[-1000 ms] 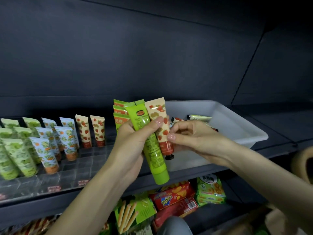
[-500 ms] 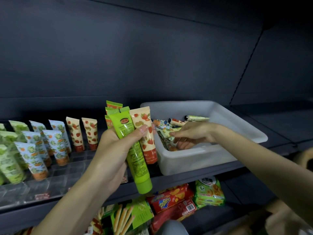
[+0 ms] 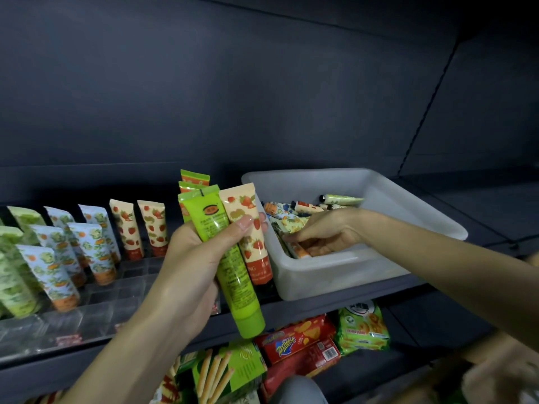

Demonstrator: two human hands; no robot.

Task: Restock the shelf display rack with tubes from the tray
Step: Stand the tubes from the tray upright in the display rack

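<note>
Since a second ago the right hand (image 3: 325,231) has left the tubes held in front and gone into the white tray (image 3: 364,275). The left hand (image 3: 189,266) has kept its grip over that time. It holds a bundle of tubes (image 3: 198,185) upright, crimped ends up, with the thumb pressed across the front and the fingers wrapped behind. A long lime-green tube (image 3: 236,287) is foremost, its cap end hanging below the palm. A strawberry-print tube (image 3: 252,243) sits just beside it on the right, and more green tubes with orange panels stand behind.

The right hand lies low inside the tray, fingers reaching down among the loose tubes (image 3: 306,207) heaped there. Whether it has hold of one cannot be told.

The tray rests on the dark shelf (image 3: 320,309). To its left on the same shelf stands the clear display rack (image 3: 96,304). Rows of tubes stand in it cap down: strawberry-print ones (image 3: 153,225) at the back right, blue floral ones (image 3: 93,249) and pale green ones (image 3: 14,275) further left.

On the shelf below lie a red Zecheese box (image 3: 294,345), a green biscuit bag (image 3: 364,328) and a green biscuit-stick box (image 3: 224,371).
</note>
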